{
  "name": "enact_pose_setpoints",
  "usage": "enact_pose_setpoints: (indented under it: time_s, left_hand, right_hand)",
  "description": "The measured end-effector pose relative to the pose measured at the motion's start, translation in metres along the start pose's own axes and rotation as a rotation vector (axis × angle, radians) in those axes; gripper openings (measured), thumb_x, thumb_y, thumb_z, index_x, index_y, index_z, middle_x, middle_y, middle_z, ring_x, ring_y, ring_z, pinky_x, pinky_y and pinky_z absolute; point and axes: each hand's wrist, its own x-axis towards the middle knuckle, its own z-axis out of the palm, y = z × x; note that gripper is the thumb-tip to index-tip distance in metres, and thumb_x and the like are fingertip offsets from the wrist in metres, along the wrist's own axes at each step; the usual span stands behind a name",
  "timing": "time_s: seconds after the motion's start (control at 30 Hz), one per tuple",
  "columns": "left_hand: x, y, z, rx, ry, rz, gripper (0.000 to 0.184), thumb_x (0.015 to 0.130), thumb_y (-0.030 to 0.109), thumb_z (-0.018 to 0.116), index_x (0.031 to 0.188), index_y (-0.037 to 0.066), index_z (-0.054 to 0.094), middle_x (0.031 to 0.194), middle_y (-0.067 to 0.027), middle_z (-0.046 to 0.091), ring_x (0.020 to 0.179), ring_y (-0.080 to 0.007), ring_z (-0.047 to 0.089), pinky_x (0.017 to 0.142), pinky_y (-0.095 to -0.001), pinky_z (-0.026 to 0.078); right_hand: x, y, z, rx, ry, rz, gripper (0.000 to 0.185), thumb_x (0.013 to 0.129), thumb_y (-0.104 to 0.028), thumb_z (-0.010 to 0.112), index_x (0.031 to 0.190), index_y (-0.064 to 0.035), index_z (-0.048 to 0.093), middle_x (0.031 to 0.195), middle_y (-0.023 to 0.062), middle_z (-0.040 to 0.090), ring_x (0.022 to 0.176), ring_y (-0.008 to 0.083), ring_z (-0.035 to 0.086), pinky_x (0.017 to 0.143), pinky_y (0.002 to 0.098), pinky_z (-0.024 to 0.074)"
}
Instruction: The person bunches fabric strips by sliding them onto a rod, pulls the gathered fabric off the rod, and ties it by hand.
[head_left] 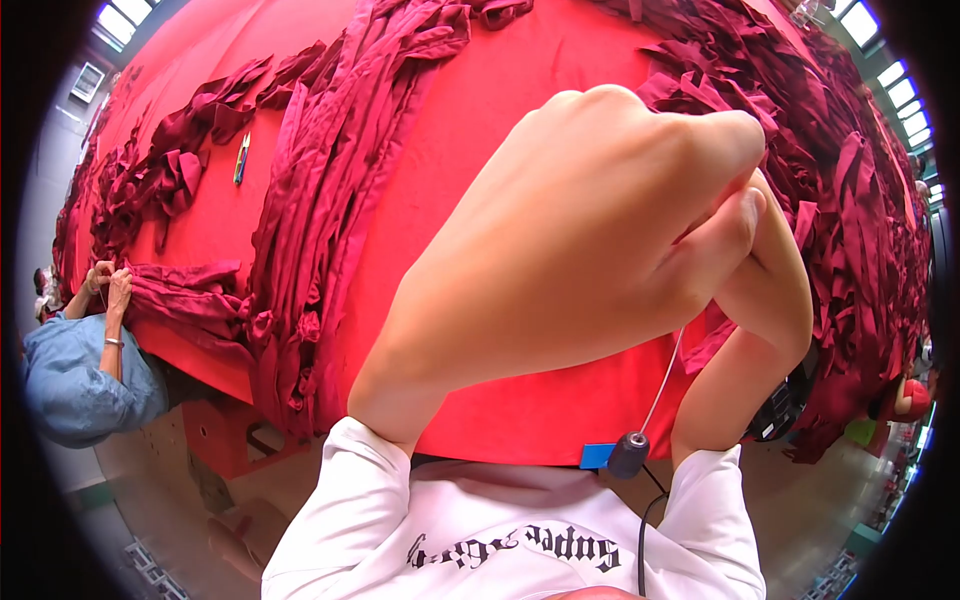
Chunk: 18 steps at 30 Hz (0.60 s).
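My left hand (640, 190) is raised close to the camera, its fingers curled closed and its thumb pressed in at the right side. Whatever it may hold is hidden. Behind it is my right hand (775, 250), largely covered by the left, so its fingers do not show. Below both hands, a dark bulb-shaped piece (628, 455) sits at the end of a thin pale cord in front of my white shirt. Long strips of dark red cloth (340, 180) lie on the bright red tabletop (490, 110) beyond my hands.
More dark red strips (850, 220) are heaped on the right. Small thread snips (242, 158) lie on the red surface at left. A person in a blue top (85, 370) handles a strip at the left edge. A blue piece (597, 456) is at the table's front edge.
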Motion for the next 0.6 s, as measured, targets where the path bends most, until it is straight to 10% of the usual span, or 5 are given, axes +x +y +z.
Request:
enact_pose_setpoints:
  time_s: [0.4,0.6]
  left_hand:
    - [-0.001,-0.001,0.000,-0.234,0.016,0.077,0.006,0.080,0.006,0.061,0.083,0.000,0.059,0.064,-0.0191,0.060,0.062,-0.0373,0.063,0.057,-0.0455,0.049]
    - [-0.006,0.015,-0.020,-0.459,-0.056,0.006,0.010,0.086,-0.003,0.055,0.096,0.000,0.056,0.063,-0.0182,0.058,0.056,-0.0331,0.060,0.052,-0.0365,0.043]
  right_hand:
    - [-0.004,-0.019,0.004,0.091,-0.013,0.110,0.024,0.089,-0.002,0.059,0.113,0.0026,0.059,0.098,0.0068,0.064,0.089,0.0099,0.058,0.076,0.0265,0.0482]
    - [-0.001,-0.008,-0.008,0.102,-0.158,-0.239,0.020,0.090,0.004,0.051,0.107,0.0047,0.060,0.094,0.0078,0.064,0.086,0.0131,0.062,0.074,0.0271,0.0479]
